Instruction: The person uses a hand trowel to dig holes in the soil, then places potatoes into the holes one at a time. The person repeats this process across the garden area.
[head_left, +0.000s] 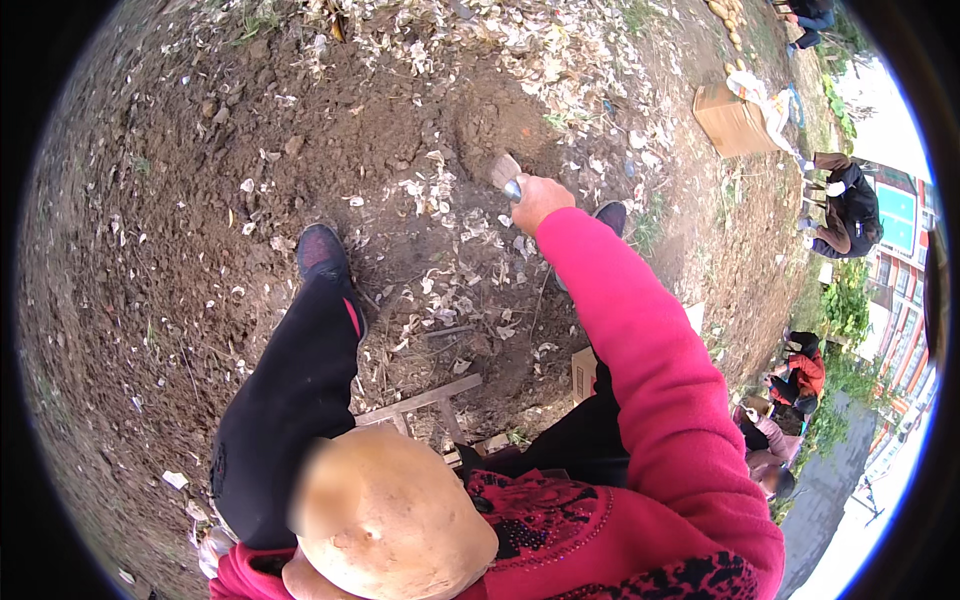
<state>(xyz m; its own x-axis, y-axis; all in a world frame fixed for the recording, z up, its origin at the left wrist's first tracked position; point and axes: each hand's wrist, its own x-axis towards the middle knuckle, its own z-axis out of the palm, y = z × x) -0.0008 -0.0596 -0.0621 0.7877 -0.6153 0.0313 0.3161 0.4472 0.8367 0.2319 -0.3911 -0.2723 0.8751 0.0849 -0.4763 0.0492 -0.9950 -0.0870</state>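
Note:
My right hand (544, 201), in a pink sleeve, grips a short hand tool (506, 172) with a shiny metal collar and a broad, soil-coloured blade. Its tip sits at the edge of a shallow hollow (499, 120) in brown soil. Low in the view, close to the camera, a large pale-tan tuber (405, 517), apparently a potato, rests against my body. Only a bit of my left hand (306, 576) shows beside the sleeve cuff, holding the tuber from below; the fingers are hidden. A patch on the tuber's upper left is blurred.
Dry pale leaf scraps (555, 45) litter the ground. Between my legs lie a wooden frame (420, 397) and a cardboard box (583, 375). Farther right are a larger carton (731, 120) with a white plastic bag (750, 90), potatoes (727, 22) and several people (847, 202).

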